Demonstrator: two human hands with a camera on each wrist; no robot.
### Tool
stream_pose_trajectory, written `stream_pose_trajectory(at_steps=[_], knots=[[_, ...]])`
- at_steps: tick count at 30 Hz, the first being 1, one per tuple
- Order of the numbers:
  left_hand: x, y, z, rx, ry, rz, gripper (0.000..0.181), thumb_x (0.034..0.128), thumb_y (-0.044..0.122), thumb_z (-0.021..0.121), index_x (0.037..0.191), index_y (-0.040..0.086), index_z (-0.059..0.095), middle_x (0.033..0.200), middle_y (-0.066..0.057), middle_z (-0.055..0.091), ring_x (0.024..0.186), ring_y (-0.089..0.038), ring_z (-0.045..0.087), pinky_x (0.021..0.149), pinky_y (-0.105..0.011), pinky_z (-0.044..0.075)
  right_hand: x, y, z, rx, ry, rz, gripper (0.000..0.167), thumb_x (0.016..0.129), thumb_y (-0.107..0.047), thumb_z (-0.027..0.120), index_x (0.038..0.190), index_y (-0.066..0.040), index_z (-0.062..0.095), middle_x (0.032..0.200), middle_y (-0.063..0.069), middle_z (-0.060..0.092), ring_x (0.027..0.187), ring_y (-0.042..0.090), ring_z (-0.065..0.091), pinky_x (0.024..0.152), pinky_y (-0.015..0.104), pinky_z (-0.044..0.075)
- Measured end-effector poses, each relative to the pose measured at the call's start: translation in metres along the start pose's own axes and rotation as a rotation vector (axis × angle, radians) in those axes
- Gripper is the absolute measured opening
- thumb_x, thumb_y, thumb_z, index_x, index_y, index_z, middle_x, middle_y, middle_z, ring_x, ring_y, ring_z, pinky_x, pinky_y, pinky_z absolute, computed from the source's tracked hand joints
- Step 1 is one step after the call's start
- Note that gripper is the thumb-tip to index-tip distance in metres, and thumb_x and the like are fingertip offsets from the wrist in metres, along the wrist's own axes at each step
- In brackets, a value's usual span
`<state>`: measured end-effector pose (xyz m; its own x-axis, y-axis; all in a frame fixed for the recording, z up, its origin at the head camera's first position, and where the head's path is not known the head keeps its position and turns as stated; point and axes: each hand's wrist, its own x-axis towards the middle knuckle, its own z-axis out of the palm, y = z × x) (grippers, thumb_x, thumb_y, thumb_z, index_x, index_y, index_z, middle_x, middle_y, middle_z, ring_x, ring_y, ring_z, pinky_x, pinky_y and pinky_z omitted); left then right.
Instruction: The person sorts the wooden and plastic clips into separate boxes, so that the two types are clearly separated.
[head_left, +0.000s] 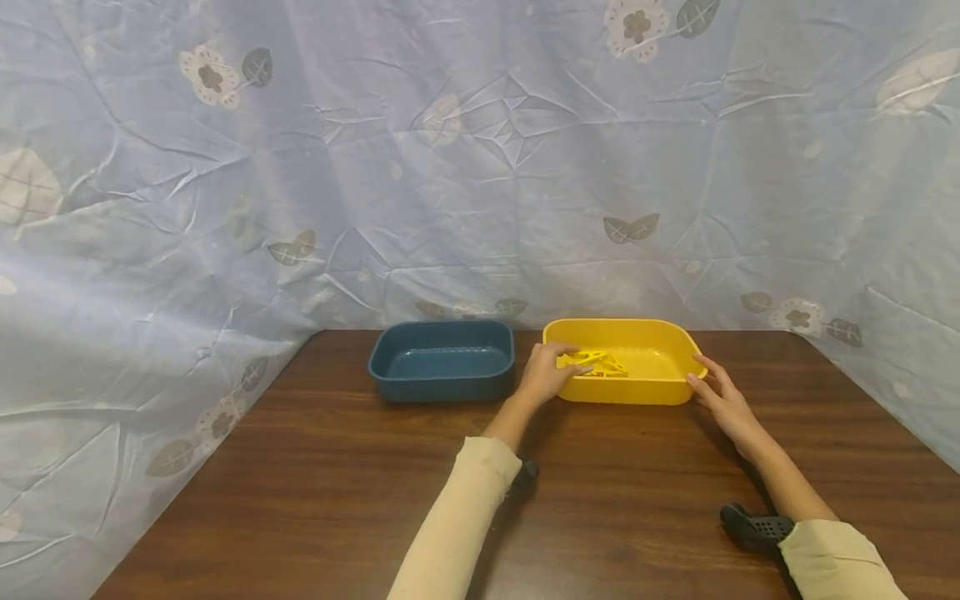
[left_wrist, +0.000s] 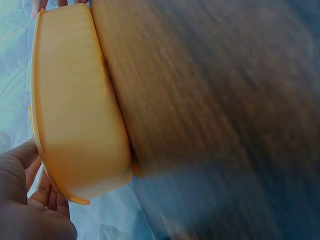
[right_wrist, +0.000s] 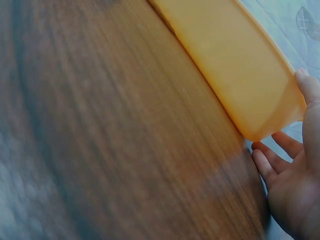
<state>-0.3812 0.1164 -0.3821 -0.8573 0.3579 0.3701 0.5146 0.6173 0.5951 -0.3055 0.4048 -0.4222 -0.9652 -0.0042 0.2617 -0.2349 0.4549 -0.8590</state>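
A yellow bin [head_left: 630, 392] stands at the back of the table, with several slim yellow plastic pieces [head_left: 609, 367] inside its left part. My left hand [head_left: 542, 372] reaches over the bin's left end, thumb and fingers bent around the pieces; their exact kind is unclear. In the left wrist view, the rim of the bin [left_wrist: 80, 100] partly hides these fingertips. At the opposite end, my right hand [head_left: 727, 408] touches the bin's right front corner. Its thumb lies at the rim in the right wrist view, the right hand's [right_wrist: 295, 185] other fingers spread loosely beside the end wall.
A dark blue bin [head_left: 442, 389] stands left of the yellow one, a small gap apart. Both are on a brown wooden table [head_left: 337, 500]. A pale blue floral cloth [head_left: 450, 167] hangs behind and at the sides. Black wrist devices [head_left: 753, 527] sit below the forearms.
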Motion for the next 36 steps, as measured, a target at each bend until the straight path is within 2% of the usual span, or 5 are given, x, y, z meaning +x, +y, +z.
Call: stream_pose_trajectory(at_steps=[5,9,16,27,36], knots=[[0.0011,0.0004,0.0002,-0.014,0.008,-0.016,0.032,0.0854,0.022,0.067,0.116,0.014,0.066,0.112,-0.002,0.062,0.102,-0.016,0.045,0.083,-0.026,0.04,0.0015,-0.0013,-0.0013,0.034,-0.015,0.015,0.063,0.099,-0.035,0.037,0.147,-0.008,0.006,0.137,0.038,0.02,0.12,0.046,0.032,0.095,0.056,0.029],[0.0014,0.0008,0.0005,-0.024,0.007,-0.029,0.031,0.0856,0.022,0.067,0.116,0.015,0.066,0.112,-0.001,0.061,0.103,-0.015,0.045,0.083,-0.027,0.04,0.0019,-0.0013,-0.0015,0.032,-0.021,0.012,0.063,0.099,-0.035,0.037,0.147,-0.008,0.005,0.137,0.038,0.02,0.12,0.046,0.032,0.095,0.056,0.029],[0.0023,-0.0002,0.0016,-0.026,0.007,-0.034,0.031,0.0854,0.022,0.067,0.116,0.016,0.066,0.112,0.002,0.061,0.104,-0.015,0.045,0.084,-0.027,0.04,0.001,-0.001,-0.0019,0.005,-0.015,-0.001,0.062,0.1,-0.034,0.037,0.147,-0.008,0.007,0.137,0.037,0.023,0.12,0.043,0.033,0.092,0.043,0.039],[0.0022,0.0006,0.0019,-0.029,0.016,-0.032,0.031,0.0846,0.023,0.068,0.115,0.016,0.066,0.111,0.002,0.061,0.104,-0.014,0.045,0.084,-0.026,0.04,0.0004,-0.0025,-0.0024,-0.004,-0.015,-0.018,0.061,0.1,-0.034,0.037,0.147,-0.008,0.008,0.137,0.035,0.024,0.119,0.041,0.033,0.089,0.027,0.043],[-0.0015,-0.0001,0.0005,-0.048,0.013,-0.03,0.032,0.085,0.021,0.068,0.116,0.013,0.065,0.113,0.0,0.061,0.104,-0.016,0.044,0.085,-0.027,0.039,-0.0007,-0.0015,-0.0003,-0.009,-0.024,-0.001,0.062,0.1,-0.036,0.036,0.147,-0.009,0.007,0.137,0.037,0.022,0.12,0.044,0.031,0.093,0.049,0.036]])
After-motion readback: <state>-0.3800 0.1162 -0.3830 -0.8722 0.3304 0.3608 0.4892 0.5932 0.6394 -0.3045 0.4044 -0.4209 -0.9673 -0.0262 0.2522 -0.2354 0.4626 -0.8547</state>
